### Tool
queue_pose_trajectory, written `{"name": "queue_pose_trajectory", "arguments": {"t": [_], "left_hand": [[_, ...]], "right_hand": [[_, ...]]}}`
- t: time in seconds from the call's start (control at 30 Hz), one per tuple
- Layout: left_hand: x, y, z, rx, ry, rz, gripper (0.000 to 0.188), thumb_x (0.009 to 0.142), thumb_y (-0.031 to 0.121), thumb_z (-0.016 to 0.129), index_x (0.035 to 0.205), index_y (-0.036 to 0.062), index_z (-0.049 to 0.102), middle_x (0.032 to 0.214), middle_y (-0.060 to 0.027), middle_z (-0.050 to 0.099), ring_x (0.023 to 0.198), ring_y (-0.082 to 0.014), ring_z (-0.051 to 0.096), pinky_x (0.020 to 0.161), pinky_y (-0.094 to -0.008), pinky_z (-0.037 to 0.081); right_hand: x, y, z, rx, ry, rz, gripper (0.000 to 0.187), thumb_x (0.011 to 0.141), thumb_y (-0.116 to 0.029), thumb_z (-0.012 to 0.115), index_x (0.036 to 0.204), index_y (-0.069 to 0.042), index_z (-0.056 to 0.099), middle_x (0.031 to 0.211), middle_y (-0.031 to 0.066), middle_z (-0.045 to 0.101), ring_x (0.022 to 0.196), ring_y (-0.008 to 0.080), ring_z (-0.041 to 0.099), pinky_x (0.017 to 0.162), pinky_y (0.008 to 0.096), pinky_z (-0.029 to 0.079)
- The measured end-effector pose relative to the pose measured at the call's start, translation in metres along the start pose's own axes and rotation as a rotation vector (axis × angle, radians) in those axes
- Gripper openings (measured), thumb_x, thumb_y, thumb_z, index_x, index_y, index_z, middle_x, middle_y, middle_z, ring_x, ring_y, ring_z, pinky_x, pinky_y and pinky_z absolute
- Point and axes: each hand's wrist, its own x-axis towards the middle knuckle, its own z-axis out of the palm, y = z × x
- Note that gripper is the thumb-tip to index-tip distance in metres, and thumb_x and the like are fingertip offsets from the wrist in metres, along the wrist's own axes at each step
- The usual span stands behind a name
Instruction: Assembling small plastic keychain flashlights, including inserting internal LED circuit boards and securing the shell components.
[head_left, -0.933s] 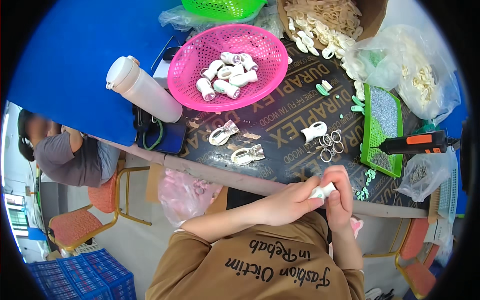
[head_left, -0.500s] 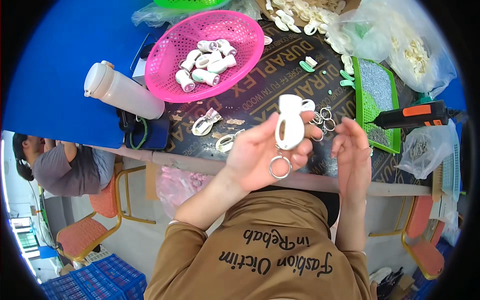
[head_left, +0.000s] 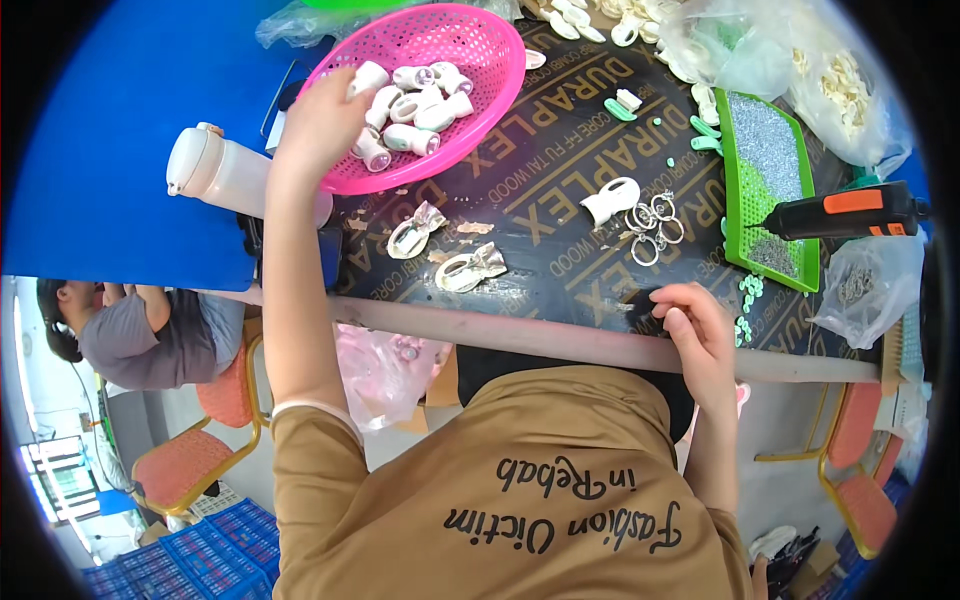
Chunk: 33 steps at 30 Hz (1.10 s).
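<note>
My left hand [head_left: 325, 120] reaches over the left rim of the pink perforated basket [head_left: 505, 75]. Its fingers are closed on a white keychain light [head_left: 368, 78], partly hidden by the hand. Several similar white pieces with shiny round ends, such as one white keychain light [head_left: 412, 139], lie in the basket. My right hand [head_left: 698, 330] hovers by the table's front edge, fingers loosely bent and apart, with nothing seen in them. Beyond it lie metal key rings [head_left: 645, 250] beside a white plastic piece [head_left: 612, 200]. Two white pieces with crinkled silvery ends [head_left: 470, 268] lie left of centre.
A white bottle [head_left: 215, 170] stands left of the basket. At right, a black-and-orange electric screwdriver [head_left: 845, 211] lies across a green tray [head_left: 735, 215] of small metal parts. Plastic bags [head_left: 855, 290] and white parts sit beyond. A person [head_left: 150, 335] sits at far left.
My left hand has carried the white keychain light from the centre to the pink basket at upper left. My right hand has lowered slightly toward the table edge.
</note>
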Motion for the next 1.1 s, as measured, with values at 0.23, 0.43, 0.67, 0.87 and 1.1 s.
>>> {"name": "queue_pose_trajectory", "arguments": {"t": [0.23, 0.43, 0.67, 0.87, 1.1], "left_hand": [[-0.068, 0.049, -0.028, -0.411, 0.232, 0.142, 0.013, 0.082, 0.008, 0.057, 0.091, 0.001, 0.063, 0.082, -0.0115, 0.061, 0.075, -0.0234, 0.059, 0.066, -0.0305, 0.045], [-0.14, 0.073, 0.002, -0.269, -0.238, 0.3, 0.036, 0.068, 0.011, 0.07, 0.101, 0.0012, 0.059, 0.095, -0.0133, 0.058, 0.092, -0.0298, 0.053, 0.08, -0.0374, 0.043], [-0.157, 0.078, 0.031, -0.245, -0.233, 0.188, 0.032, 0.069, 0.008, 0.067, 0.1, 0.0028, 0.06, 0.093, -0.0118, 0.059, 0.08, -0.0286, 0.058, 0.07, -0.0349, 0.047], [-0.142, 0.121, 0.033, -0.655, -0.213, 0.342, 0.032, 0.069, 0.008, 0.067, 0.1, 0.0047, 0.059, 0.089, -0.0099, 0.054, 0.083, -0.0272, 0.054, 0.07, -0.0349, 0.045], [-0.136, 0.158, 0.037, -0.852, -0.138, 0.469, 0.046, 0.06, 0.006, 0.074, 0.104, 0.0065, 0.06, 0.09, -0.0085, 0.057, 0.079, -0.0229, 0.057, 0.068, -0.0317, 0.045]], "right_hand": [[0.002, 0.004, 0.001, -0.079, 0.054, -0.015, 0.011, 0.083, -0.005, 0.054, 0.091, -0.001, 0.06, 0.074, 0.0053, 0.055, 0.066, 0.0134, 0.05, 0.058, 0.0239, 0.038], [0.001, 0.005, 0.004, -0.128, 0.064, -0.063, 0.009, 0.081, -0.003, 0.055, 0.088, -0.001, 0.061, 0.073, 0.0065, 0.056, 0.064, 0.0151, 0.05, 0.058, 0.0249, 0.039], [0.001, 0.002, 0.005, -0.204, 0.062, -0.072, 0.009, 0.081, -0.002, 0.055, 0.088, -0.002, 0.061, 0.072, 0.0062, 0.055, 0.063, 0.015, 0.05, 0.057, 0.025, 0.039], [0.004, 0.001, 0.004, -0.082, 0.082, -0.078, 0.01, 0.081, -0.001, 0.055, 0.089, -0.001, 0.061, 0.076, 0.0056, 0.055, 0.063, 0.0127, 0.05, 0.057, 0.0226, 0.039], [0.019, -0.028, 0.022, 0.514, 0.001, -0.019, 0.029, 0.085, 0.0, 0.053, 0.113, 0.001, 0.049, 0.105, 0.0065, 0.052, 0.087, 0.0107, 0.054, 0.071, 0.0234, 0.047]]}}
